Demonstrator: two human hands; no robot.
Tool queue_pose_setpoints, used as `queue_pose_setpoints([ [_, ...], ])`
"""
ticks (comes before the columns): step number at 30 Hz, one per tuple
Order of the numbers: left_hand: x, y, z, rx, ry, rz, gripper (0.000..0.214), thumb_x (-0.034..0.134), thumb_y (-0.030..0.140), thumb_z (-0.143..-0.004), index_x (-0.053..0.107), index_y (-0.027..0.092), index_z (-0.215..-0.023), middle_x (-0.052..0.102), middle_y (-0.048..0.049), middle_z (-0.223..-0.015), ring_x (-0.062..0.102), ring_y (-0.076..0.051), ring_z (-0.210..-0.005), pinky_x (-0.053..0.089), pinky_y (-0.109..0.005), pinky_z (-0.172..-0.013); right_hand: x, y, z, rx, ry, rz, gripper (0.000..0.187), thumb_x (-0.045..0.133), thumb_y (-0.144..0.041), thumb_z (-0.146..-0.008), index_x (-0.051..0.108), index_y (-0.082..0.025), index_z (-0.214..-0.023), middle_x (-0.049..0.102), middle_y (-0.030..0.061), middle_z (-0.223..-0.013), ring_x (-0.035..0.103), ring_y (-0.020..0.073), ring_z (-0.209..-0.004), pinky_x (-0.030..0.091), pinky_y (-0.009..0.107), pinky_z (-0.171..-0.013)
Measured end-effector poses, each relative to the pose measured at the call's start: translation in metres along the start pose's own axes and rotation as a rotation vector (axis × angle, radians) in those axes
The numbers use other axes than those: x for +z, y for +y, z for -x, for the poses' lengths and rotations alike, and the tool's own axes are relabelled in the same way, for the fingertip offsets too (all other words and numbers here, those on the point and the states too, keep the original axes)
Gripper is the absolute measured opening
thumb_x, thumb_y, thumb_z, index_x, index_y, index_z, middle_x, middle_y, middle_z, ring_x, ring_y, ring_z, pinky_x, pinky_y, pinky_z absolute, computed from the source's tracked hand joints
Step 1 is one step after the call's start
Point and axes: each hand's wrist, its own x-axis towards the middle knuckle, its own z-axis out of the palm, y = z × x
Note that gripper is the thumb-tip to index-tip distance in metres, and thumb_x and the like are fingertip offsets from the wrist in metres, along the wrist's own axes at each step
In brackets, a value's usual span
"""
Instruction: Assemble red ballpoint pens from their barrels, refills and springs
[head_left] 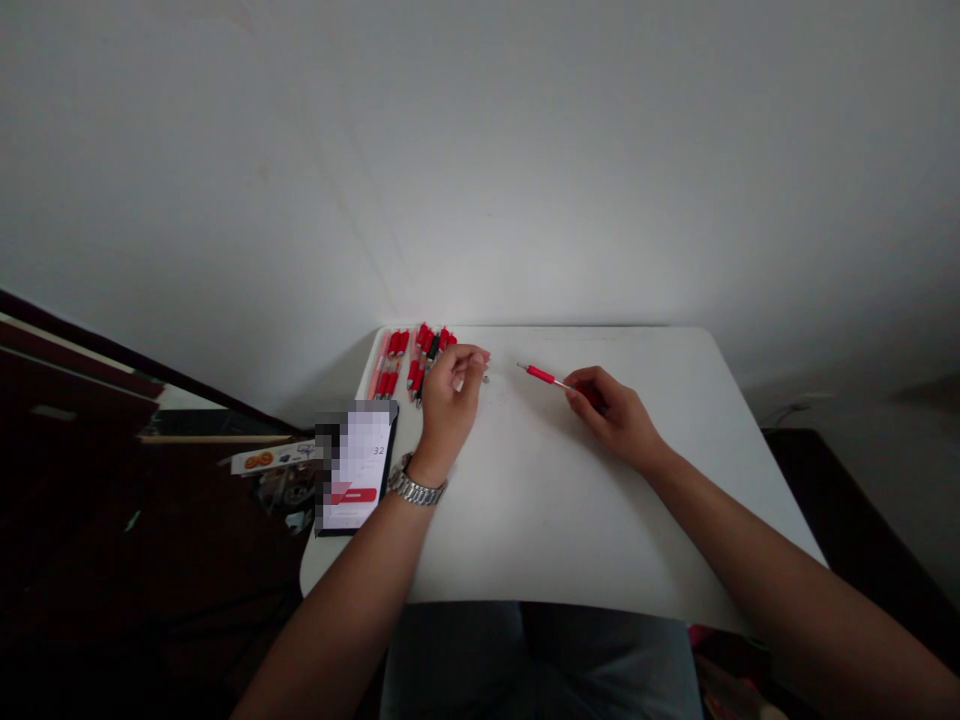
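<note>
My right hand (611, 415), over the right half of the white table (555, 520), is closed around the rear end of a red ballpoint pen (541, 375). The pen's metal tip points left toward my other hand, and its red grip and part of a clear barrel show. My left hand (455, 395) has its fingers curled in, with the thumb near the index finger. Small greyish bits show at its fingertips, too small to name. Close by on its left lie several red pens (414, 370), partly hidden behind the hand.
A phone (360, 470) with a lit screen lies at the table's left edge, beside my left wrist with its metal watch (417, 482). Behind the table rises a white wall (570, 180). Dark furniture (862, 520) stands at the right.
</note>
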Motion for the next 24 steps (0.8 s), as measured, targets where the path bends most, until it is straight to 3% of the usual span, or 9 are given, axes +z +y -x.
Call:
queue_pose_setpoints([
  [5, -0.006, -0.008, -0.002, 0.155, -0.026, -0.421, 0.007, 0.06, 0.019, -0.096, 0.064, 0.02, -0.101, 0.069, -0.0053, -0.1, 0.065, -0.018, -0.092, 0.054, -0.034, -0.084, 0.001, 0.003, 0.0, 0.003, 0.006, -0.018, 0.028, 0.055, -0.047, -0.1, 0.061, -0.021, -0.109, 0.055, -0.0015, -0.072, 0.048, 0.0133, -0.061, 0.039, 0.027, -0.058],
  [10, -0.01, -0.007, 0.0, 0.188, -0.129, -0.722, 0.013, 0.062, 0.015, -0.093, 0.064, 0.019, -0.104, 0.067, -0.0081, -0.104, 0.063, -0.024, -0.102, 0.052, -0.041, -0.095, 0.001, 0.002, 0.0, -0.004, 0.01, -0.011, 0.027, 0.055, -0.046, -0.1, 0.061, -0.021, -0.108, 0.056, -0.001, -0.073, 0.049, 0.0135, -0.061, 0.04, 0.027, -0.059],
  [16, -0.012, -0.007, 0.0, 0.197, -0.181, -0.855, 0.01, 0.065, 0.018, -0.092, 0.067, 0.019, -0.102, 0.065, -0.009, -0.106, 0.061, -0.029, -0.105, 0.048, -0.046, -0.099, 0.0, -0.004, -0.001, -0.008, 0.014, -0.004, 0.025, 0.055, -0.044, -0.1, 0.061, -0.02, -0.106, 0.054, -0.002, -0.071, 0.048, 0.0129, -0.06, 0.039, 0.027, -0.058],
  [24, -0.012, -0.01, 0.001, 0.181, -0.22, -0.86, 0.008, 0.067, 0.018, -0.091, 0.071, 0.019, -0.099, 0.064, -0.0091, -0.103, 0.06, -0.029, -0.105, 0.047, -0.046, -0.099, 0.001, -0.001, -0.001, -0.003, 0.022, 0.009, 0.027, 0.056, -0.046, -0.1, 0.061, -0.021, -0.107, 0.055, -0.0015, -0.072, 0.047, 0.0132, -0.06, 0.038, 0.028, -0.058],
])
